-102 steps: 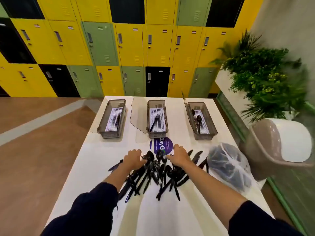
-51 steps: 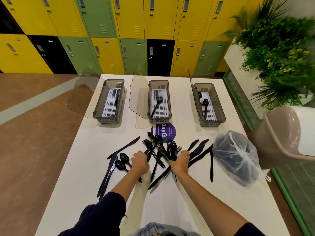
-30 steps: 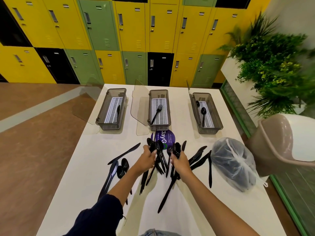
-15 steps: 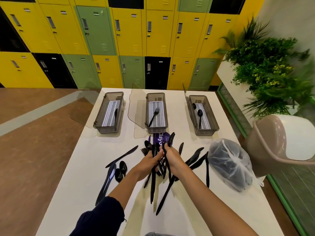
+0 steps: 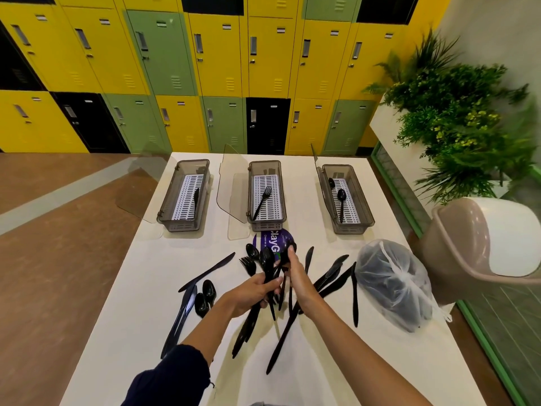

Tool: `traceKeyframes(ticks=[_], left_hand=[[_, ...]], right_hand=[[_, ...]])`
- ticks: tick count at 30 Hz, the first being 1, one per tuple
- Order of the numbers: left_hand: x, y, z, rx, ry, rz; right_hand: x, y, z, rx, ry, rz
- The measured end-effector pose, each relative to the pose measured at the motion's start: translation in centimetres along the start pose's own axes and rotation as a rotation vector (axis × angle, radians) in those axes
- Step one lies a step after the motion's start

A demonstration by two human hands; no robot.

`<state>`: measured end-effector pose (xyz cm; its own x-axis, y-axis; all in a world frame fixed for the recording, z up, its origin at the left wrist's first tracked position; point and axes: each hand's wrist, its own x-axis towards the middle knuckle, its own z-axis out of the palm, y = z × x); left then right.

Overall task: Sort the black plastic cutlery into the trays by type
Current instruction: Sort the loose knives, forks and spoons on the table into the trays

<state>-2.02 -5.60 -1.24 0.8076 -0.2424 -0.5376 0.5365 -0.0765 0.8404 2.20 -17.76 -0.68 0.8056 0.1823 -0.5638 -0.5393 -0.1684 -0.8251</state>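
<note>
table point(image 5: 131, 288): white, holds everything below
left knives point(image 5: 187, 306): a few loose on the table's left side, lying flat, one more angled above them
loose spoons point(image 5: 205, 297): two, just right of those knives, bowls touching
left tray point(image 5: 168, 200): far left, lid open, one knife point(image 5: 195, 197) inside on the white grid
left hand point(image 5: 250, 291): over table centre, fingers curled round a bundle point(image 5: 265, 265) of mixed spoons and forks, heads fanned up, handles trailing toward the person
middle tray point(image 5: 282, 194): far centre, lid open, one fork point(image 5: 262, 202) lying diagonally inside
sticker point(image 5: 272, 241): purple round, just in front of the middle tray, partly covered by the bundle
right hand point(image 5: 297, 278): just beside the left, fingertips at the bundle's top; pinching a piece or only touching, cannot tell
right knives point(image 5: 333, 276): several fanned flat, right of the hands
right tray point(image 5: 364, 200): far right, lid open, spoons point(image 5: 341, 200) inside
bag point(image 5: 392, 282): clear, tied, dark contents, near the right edge
chair point(image 5: 483, 244): beige, beside the table's right edge
</note>
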Motion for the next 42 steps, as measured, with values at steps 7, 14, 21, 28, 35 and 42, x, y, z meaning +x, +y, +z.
traceKeyframes(ticks=[7, 14, 21, 28, 35, 42], left_hand=[[0.1, -0.2, 0.2, 0.051, 0.007, 0.002], [0.2, -0.2, -0.1, 0.060, 0.030, 0.026], [0.7, -0.2, -0.4, 0.089, 0.078, -0.011], [0.9, -0.7, 0.7, -0.041, 0.095, -0.074], [1.3, -0.8, 1.6, -0.186, 0.162, -0.107], [1.1, 0.1, 2.1, -0.219, 0.283, 0.116]], right_hand=[[1.6, 2.5, -3.2, -0.082, 0.581, -0.049], [2.5, 3.0, -5.4, -0.354, 0.811, 0.278], [3.8, 3.3, -5.1, -0.339, 0.723, 0.322], [3.8, 3.7, -4.4, -0.591, 0.538, 0.306], [2.6, 3.0, -4.7, -0.480, 0.274, 0.169], [0.3, 0.8, -3.6, -0.150, -0.065, -0.027]])
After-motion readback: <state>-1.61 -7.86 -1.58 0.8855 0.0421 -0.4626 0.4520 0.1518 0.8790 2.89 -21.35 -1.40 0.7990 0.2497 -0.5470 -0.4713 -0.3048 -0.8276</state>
